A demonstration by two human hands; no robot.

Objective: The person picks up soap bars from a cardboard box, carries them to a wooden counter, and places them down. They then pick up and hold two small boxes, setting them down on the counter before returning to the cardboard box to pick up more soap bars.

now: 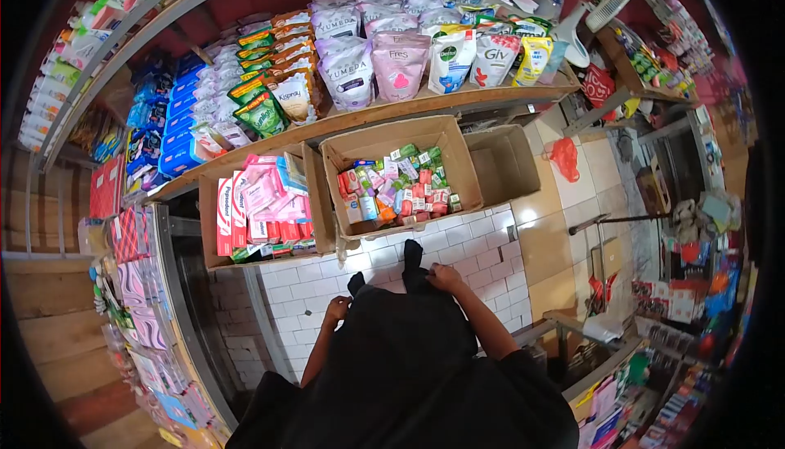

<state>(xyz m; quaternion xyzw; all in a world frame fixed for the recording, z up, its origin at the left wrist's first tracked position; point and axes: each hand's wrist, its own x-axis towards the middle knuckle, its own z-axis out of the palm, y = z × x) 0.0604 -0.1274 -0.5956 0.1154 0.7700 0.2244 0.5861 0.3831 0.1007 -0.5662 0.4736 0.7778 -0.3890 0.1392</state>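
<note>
My left hand (338,310) hangs beside my dark clothing (392,330), its fingers curled in at the edge of the cloth. On the other side, my right hand (445,277) is closed against the dark fabric near my leg. Whether either hand grips the cloth or something small is too small to tell. Ahead of both hands, apart from them, stands an open cardboard box (392,140) of small soap-like packs in red, green and pink. To its left is another cardboard box (214,265) with Pepsodent toothpaste cartons (223,216) and pink packs (266,187).
Behind the boxes, a wooden shelf (458,107) carries pouches such as Yumeda (345,73) and Giv (493,60). A third cardboard box (511,163) adjoins on the right. A red plastic bag (564,159) lies on the tiled floor (552,257). Stocked racks flank both sides.
</note>
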